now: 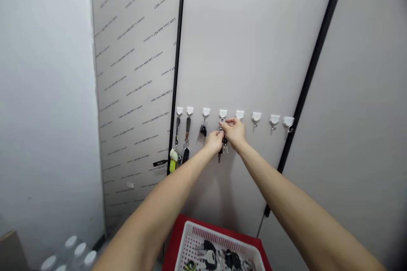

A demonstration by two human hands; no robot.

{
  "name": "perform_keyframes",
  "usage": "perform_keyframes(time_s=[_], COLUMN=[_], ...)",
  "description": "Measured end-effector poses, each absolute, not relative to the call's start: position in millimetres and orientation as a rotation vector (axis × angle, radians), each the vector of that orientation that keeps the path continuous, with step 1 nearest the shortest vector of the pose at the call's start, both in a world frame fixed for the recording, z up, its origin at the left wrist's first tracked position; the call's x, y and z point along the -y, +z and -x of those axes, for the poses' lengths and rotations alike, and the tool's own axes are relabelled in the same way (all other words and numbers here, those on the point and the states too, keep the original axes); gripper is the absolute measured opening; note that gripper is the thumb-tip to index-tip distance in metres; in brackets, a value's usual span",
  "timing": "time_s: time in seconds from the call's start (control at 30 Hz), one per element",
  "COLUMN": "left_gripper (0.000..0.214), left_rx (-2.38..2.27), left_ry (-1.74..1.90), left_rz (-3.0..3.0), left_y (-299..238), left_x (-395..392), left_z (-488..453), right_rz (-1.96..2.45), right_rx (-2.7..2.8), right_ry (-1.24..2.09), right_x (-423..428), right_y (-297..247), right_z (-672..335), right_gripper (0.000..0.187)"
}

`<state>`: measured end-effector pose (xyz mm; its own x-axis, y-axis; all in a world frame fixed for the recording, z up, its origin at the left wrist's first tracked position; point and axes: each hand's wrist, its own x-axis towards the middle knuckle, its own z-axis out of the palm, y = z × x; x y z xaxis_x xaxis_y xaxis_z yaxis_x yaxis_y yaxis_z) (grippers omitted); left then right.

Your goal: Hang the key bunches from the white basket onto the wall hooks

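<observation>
My left hand (215,141) and right hand (235,132) are both pinching a bunch of keys (225,149), right hand up by its metal ring (222,121). It's just under hook 4 (223,113) from the left, can't tell if it's caught. 3 other key sets (185,155) hang left; white basket (219,231) of keys sits near me.

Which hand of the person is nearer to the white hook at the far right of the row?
Right. The right hand is to the left of that hook; the left hand is farther left and slightly lower.
</observation>
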<state>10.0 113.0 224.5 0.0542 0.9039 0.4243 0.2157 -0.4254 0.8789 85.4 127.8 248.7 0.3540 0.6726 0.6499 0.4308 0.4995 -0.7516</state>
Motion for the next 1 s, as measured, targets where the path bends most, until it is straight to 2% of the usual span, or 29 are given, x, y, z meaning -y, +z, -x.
perform_keyframes(time_s=[0.17,0.6,0.77,0.9,1.0], left_gripper=[0.025,0.021,0.019,0.018,0.02], left_rx=[-1.269,-1.197,-1.194,-1.18,-1.221], left_ry=[1.355,1.178,1.053,0.848,0.638], left_rz=[-1.805,-1.664,-1.706,-1.927,-2.131], left_y=[217.7,182.0,134.7,64.7,15.1], left_x=[-123.0,-128.2,-102.0,-65.3,-37.0], left_z=[-12.1,9.5,24.5,34.0,36.9], right_rz=[1.206,1.249,1.243,1.401,1.554], right_rx=[1.279,1.355,1.478,1.694,1.827], right_ry=[0.117,0.066,0.244,0.469,0.471], right_x=[-137.5,-125.9,-79.5,-27.4,3.1], right_y=[240.2,206.9,137.3,54.6,9.8], right_z=[-87.5,-101.1,-107.5,-110.2,-110.7], right_gripper=[0.022,0.019,0.018,0.015,0.013])
